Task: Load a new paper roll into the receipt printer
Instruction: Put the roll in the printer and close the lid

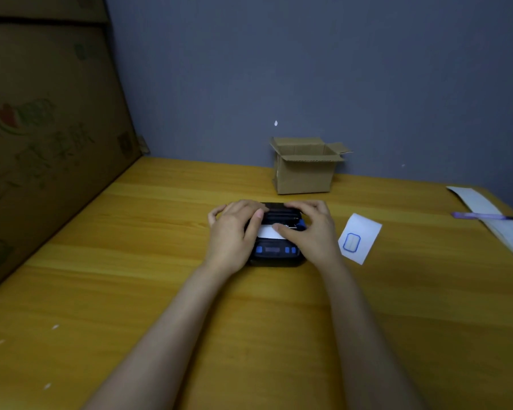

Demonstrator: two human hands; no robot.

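Note:
A small black receipt printer with blue buttons sits on the wooden table, a little beyond its middle. Its lid is up at the back, and white paper shows in the open bay. My left hand grips the printer's left side, thumb lying across the paper's left end. My right hand holds the right side, with its thumb pressing on the paper. The roll itself is mostly hidden by my fingers.
An open cardboard box stands behind the printer by the grey wall. A white slip with a blue outline lies right of the printer. Further right lie long paper sheets and a purple pen. A big carton walls the left side.

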